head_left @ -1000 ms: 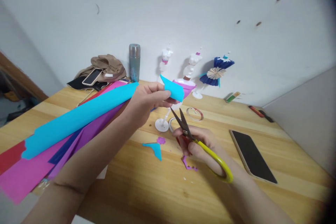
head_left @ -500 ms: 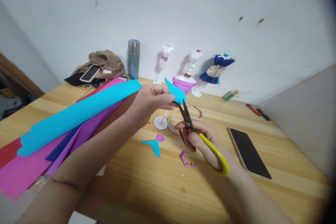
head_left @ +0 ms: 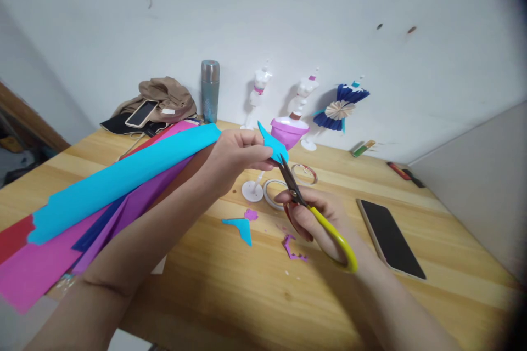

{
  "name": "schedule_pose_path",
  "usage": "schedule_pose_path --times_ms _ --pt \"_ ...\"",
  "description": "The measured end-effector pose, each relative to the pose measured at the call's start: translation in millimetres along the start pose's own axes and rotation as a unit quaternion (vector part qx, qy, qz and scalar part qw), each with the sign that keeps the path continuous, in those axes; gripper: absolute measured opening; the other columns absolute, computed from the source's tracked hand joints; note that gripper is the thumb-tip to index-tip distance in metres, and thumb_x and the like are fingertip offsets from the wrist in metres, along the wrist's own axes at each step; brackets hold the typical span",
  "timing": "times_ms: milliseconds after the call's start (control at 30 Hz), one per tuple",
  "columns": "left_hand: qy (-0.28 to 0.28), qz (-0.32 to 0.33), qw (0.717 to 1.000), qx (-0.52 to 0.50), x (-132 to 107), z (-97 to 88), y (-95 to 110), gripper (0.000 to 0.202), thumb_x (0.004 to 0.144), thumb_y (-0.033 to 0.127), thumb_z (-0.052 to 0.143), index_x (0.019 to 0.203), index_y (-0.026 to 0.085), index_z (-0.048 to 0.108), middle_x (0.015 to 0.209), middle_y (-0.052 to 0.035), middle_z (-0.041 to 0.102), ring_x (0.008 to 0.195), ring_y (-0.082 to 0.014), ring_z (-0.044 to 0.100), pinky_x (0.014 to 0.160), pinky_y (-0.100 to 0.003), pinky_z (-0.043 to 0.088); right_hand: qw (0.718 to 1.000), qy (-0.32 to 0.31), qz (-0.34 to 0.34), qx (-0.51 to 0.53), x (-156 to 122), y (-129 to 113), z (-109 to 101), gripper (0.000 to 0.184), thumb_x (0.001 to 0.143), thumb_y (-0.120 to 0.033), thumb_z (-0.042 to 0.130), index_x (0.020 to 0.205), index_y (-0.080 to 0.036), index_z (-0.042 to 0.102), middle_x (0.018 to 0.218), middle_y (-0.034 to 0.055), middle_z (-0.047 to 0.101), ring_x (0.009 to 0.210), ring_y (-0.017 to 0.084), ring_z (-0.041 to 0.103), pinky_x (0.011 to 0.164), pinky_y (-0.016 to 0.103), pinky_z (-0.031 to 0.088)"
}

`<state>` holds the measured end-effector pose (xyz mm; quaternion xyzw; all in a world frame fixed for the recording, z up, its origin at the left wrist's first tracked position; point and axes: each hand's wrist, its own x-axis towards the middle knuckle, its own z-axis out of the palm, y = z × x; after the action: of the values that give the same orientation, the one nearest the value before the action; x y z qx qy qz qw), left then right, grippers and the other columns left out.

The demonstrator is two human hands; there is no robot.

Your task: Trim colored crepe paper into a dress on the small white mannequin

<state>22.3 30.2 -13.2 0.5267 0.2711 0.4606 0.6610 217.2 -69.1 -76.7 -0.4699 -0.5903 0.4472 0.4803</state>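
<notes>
My left hand (head_left: 235,160) pinches a small folded piece of light blue paper (head_left: 272,145) above the wooden table (head_left: 230,290). My right hand (head_left: 316,218) grips yellow-handled scissors (head_left: 315,213), and their dark blades meet the lower edge of the blue piece. A long roll of blue, purple, pink and red paper sheets (head_left: 111,186) lies across my left forearm. Under my hands lie a blue paper scrap (head_left: 241,227) and purple scraps (head_left: 293,248).
A black phone (head_left: 390,238) lies to the right. Tape rolls (head_left: 275,193) sit behind the scissors. Small white mannequins with paper dresses (head_left: 302,118) and a steel flask (head_left: 209,90) stand by the wall. A brown cloth with a second phone (head_left: 158,103) sits back left.
The scissors rose from above the table to the blue piece and their blades closed onto its lower edge. My left hand turned the piece slightly.
</notes>
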Motion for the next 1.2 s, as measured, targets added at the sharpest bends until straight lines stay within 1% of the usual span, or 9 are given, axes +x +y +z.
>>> schedule_pose_path --times_ms 133,300,367,533,600,800,967,1133,1200 --pt "0.003 0.000 1.000 0.000 -2 2.4 2 0.026 0.067 0.023 0.081 0.059 0.018 0.057 0.059 0.0051 0.057 0.065 -0.0120 0.071 0.072 -0.026 0.062 0.999 0.000 -0.032 -0.016 5 11 -3 0.046 0.092 -0.067 0.074 0.099 -0.023 0.083 0.054 -0.0067 0.046 0.034 0.006 0.028 0.031 0.022 0.020" --pt "0.006 -0.012 1.000 0.006 -5 5.2 5 0.024 0.068 0.019 0.077 0.057 0.018 0.056 0.056 0.0060 0.053 0.062 -0.0109 0.069 0.072 -0.025 0.062 0.997 0.003 -0.069 -0.026 8 14 -5 0.042 0.093 -0.064 0.075 0.099 -0.024 0.085 0.059 -0.0015 0.054 0.048 0.014 0.049 0.041 0.026 0.038" --pt "0.003 -0.013 1.000 0.004 -5 4.8 5 0.025 0.068 0.019 0.078 0.057 0.018 0.056 0.056 0.0061 0.052 0.063 -0.0113 0.069 0.072 -0.025 0.062 0.997 0.002 -0.069 -0.022 8 13 -5 0.040 0.092 -0.063 0.076 0.098 -0.025 0.084 0.059 -0.0009 0.055 0.051 0.016 0.053 0.044 0.028 0.040" --pt "-0.014 -0.004 1.000 -0.005 -2 0.7 1 0.027 0.067 0.023 0.081 0.058 0.018 0.057 0.057 0.0060 0.054 0.062 -0.0114 0.068 0.073 -0.027 0.062 0.999 -0.017 -0.036 0.013 6 6 -3 0.041 0.092 -0.065 0.077 0.099 -0.025 0.083 0.050 -0.0074 0.044 0.037 0.010 0.032 0.036 0.025 0.024" --pt "-0.017 -0.002 1.000 -0.003 0 -1.2 -2 0.027 0.067 0.025 0.082 0.060 0.018 0.057 0.060 0.0047 0.058 0.064 -0.0118 0.069 0.073 -0.027 0.062 0.999 -0.024 -0.022 0.024 4 2 -4 0.040 0.092 -0.064 0.077 0.102 -0.025 0.083 0.048 -0.0088 0.042 0.036 0.009 0.030 0.036 0.025 0.023" --pt "-0.025 0.001 1.000 0.004 2 -2.8 -3 0.028 0.069 0.024 0.081 0.059 0.017 0.056 0.061 0.0029 0.061 0.063 -0.0114 0.068 0.072 -0.027 0.062 0.998 -0.057 0.015 0.034 2 -10 -7 0.044 0.092 -0.067 0.077 0.102 -0.025 0.082 0.046 -0.0090 0.044 0.036 0.011 0.037 0.038 0.026 0.028" --pt "-0.022 -0.009 1.000 0.009 -2 0.3 5 0.027 0.069 0.019 0.079 0.057 0.017 0.055 0.058 0.0032 0.060 0.061 -0.0111 0.068 0.071 -0.026 0.062 0.999 -0.049 -0.004 0.023 3 -15 -4 0.043 0.092 -0.068 0.076 0.098 -0.026 0.083 0.046 -0.0078 0.043 0.039 0.012 0.036 0.040 0.027 0.027" --pt "-0.011 -0.018 1.000 0.019 -4 2.3 8 0.025 0.070 0.018 0.077 0.057 0.017 0.055 0.059 0.0024 0.061 0.061 -0.0111 0.068 0.071 -0.026 0.062 0.999 -0.041 -0.010 0.012 3 -16 -4 0.045 0.091 -0.070 0.076 0.095 -0.026 0.084 0.051 -0.0037 0.047 0.048 0.017 0.048 0.044 0.029 0.035" --pt "-0.010 -0.018 1.000 0.019 -5 2.8 9 0.026 0.070 0.018 0.077 0.057 0.017 0.055 0.057 0.0031 0.060 0.060 -0.0111 0.068 0.071 -0.026 0.062 0.999 -0.043 -0.009 0.011 3 -16 -4 0.045 0.092 -0.070 0.075 0.095 -0.026 0.083 0.051 -0.0035 0.047 0.048 0.017 0.048 0.045 0.029 0.035"
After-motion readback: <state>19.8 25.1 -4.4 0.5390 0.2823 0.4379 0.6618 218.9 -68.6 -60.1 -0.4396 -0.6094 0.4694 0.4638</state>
